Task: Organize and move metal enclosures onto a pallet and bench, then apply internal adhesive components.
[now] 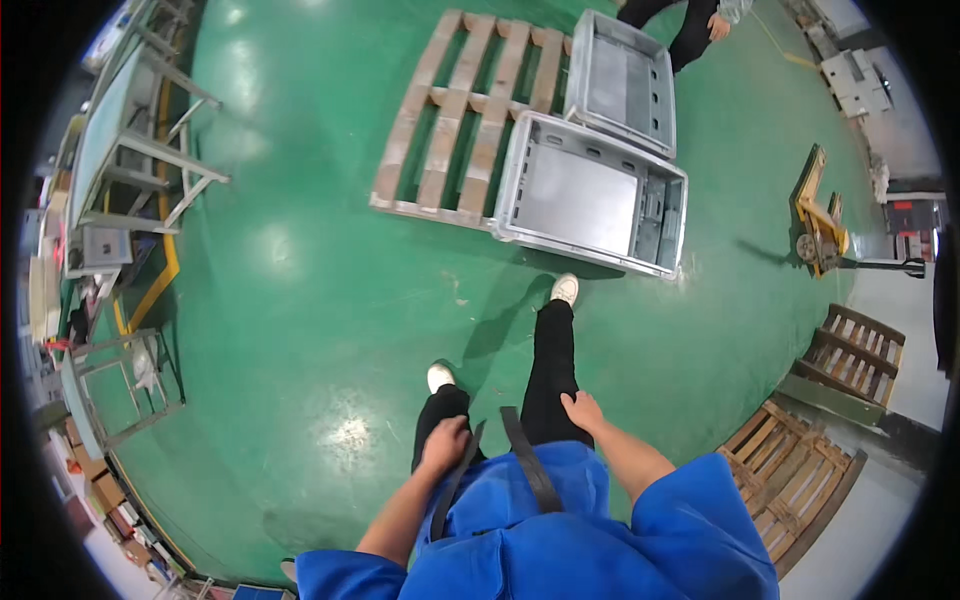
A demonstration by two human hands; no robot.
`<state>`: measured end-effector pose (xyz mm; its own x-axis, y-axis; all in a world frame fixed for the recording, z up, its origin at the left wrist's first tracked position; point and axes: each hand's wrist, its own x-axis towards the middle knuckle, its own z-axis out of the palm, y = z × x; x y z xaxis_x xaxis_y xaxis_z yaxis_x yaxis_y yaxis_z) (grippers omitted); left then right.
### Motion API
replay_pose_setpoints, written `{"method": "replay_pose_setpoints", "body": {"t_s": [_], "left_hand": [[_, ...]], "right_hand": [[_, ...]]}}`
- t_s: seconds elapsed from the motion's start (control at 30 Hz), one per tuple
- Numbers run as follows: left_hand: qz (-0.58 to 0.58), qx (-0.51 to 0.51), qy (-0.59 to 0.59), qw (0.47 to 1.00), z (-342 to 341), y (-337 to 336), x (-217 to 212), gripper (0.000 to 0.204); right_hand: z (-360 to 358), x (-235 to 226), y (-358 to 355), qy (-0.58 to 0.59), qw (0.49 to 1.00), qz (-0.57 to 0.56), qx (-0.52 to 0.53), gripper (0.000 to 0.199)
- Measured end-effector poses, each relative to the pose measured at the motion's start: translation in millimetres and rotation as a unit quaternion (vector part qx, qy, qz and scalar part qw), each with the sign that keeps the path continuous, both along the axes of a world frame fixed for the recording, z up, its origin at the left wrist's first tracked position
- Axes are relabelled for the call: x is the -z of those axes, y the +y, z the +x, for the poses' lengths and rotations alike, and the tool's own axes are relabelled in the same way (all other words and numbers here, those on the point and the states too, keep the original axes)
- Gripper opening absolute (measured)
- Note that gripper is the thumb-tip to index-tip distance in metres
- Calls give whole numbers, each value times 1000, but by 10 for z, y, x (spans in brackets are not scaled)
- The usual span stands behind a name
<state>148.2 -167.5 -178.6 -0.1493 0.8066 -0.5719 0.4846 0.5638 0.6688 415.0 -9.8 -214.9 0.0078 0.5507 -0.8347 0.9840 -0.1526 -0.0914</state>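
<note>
My left hand (pixel 445 442) hangs beside my left thigh, its fingers loosely bent and holding nothing I can see. Near my right thigh is my right hand (pixel 583 411), thumb apart from the fingers, with no object visible in it. Ahead of my feet lies a grey metal casing (pixel 580 196), a shallow rectangular box with slotted walls and a divided compartment at its right end. Behind it a second grey metal casing (pixel 622 80) sits close against it. Both are out of reach of my hands. What supports them underneath is hidden.
A wooden pallet (pixel 452 120) adjoins the casings' left side. At the top, another person's hand (pixel 718 27) and dark-clothed legs show. A yellow pallet jack (pixel 822 225) stands right, above wooden pallets (pixel 790 470). Metal-framed benches (pixel 150 150) line the left over green floor.
</note>
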Motion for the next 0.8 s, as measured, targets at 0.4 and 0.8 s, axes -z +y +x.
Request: {"method": "replay_pose_setpoints", "body": {"t_s": [0.4, 0.8], "left_hand": [[-245, -227, 107, 936, -1254, -3969, 37, 38], [116, -260, -32, 958, -2966, -602, -469, 36]], "right_hand": [[-974, -1053, -579, 162, 986, 17, 48, 45], [-718, -5, -1474, 132, 982, -93, 97, 23]]}}
